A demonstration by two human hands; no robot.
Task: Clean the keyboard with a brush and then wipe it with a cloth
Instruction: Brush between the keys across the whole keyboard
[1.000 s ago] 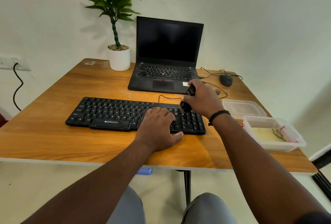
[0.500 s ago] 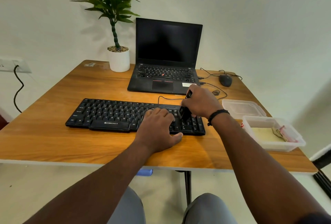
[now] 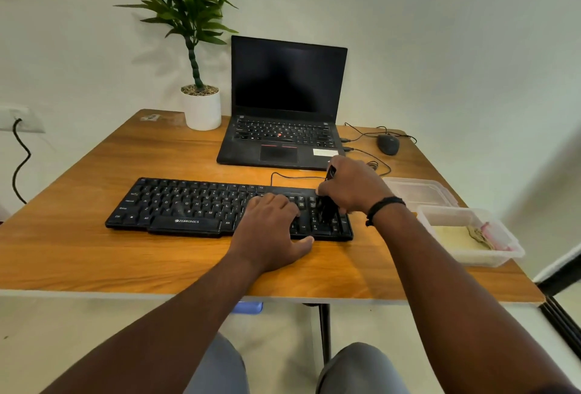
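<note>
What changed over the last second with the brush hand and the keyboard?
The right hand, gripping the black brush, came down toward the person, bringing the bristles onto the number pad of the black keyboard. The left hand stayed flat on the keys, and the keyboard did not shift.

Bare table [image 3: 78, 252] lies open left of and in front of the keyboard [image 3: 188, 208]. Two plastic tubs [image 3: 471, 236] crowd its right end; the laptop [image 3: 283, 142], cable [image 3: 292, 177] and plant pot [image 3: 201, 110] block behind.
</note>
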